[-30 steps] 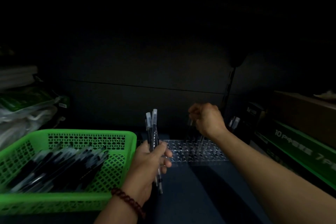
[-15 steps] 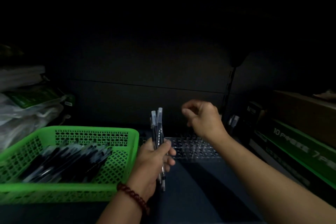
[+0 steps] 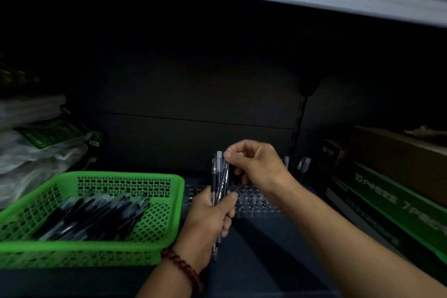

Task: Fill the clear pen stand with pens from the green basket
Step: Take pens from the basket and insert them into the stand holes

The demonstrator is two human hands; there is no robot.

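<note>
Left: the green basket, with loose pens lying roughly flat and aslant inside it. Centre: our left hand is closed round a bundle of pens. The bundle is held nearly upright, caps uppermost, with its long axis running from the fist up and slightly away from us. Immediately to the right, our right hand meets the bundle from above. Thumb and forefinger are pressed together on the cap end of the rightmost pen, and the other fingers are curled beneath. Whether that pinch is fully closed we cannot tell through the blur. Behind and below both hands lies the clear pen stand, a low perforated strip extending rightward from the basket's wall. We judge that the next move depends on one relation: the pinched pen's axis is nearly vertical and the stand's holes lie just beyond and below, nearer the right hand. Far right: a green box.
</note>
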